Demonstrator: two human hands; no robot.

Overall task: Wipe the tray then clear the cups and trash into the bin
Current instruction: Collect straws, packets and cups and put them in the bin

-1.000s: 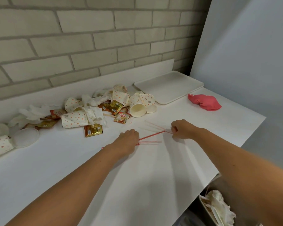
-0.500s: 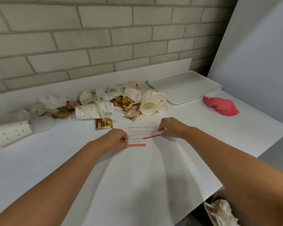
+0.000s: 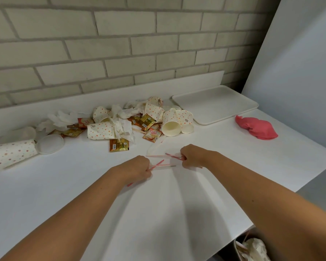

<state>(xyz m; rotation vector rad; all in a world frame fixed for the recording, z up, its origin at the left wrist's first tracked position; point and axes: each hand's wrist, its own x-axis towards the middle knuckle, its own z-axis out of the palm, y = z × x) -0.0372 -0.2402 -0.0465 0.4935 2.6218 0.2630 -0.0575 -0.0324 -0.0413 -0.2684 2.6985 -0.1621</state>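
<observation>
Thin red straws (image 3: pixel 161 161) lie between my hands on the white counter (image 3: pixel 83 185). My left hand (image 3: pixel 137 169) grips one end of some straws, my right hand (image 3: pixel 191 157) pinches the other ends. Behind them is a heap of dotted paper cups (image 3: pixel 170 122), crumpled napkins (image 3: pixel 123 129) and sachets (image 3: pixel 119 145). The white tray (image 3: pixel 216 102) sits bare at the back right, with a pink cloth (image 3: pixel 256 127) in front of it. The bin (image 3: pixel 252 247), holding paper trash, shows below the counter's front right edge.
One more dotted cup (image 3: pixel 11 152) and a clear lid (image 3: pixel 49 144) lie at the far left. A brick wall (image 3: pixel 120 44) backs the counter and a white panel (image 3: pixel 299 81) closes the right side.
Both hands have closed round the straws and drawn them together; the view has shifted slightly, with the litter now more central.
</observation>
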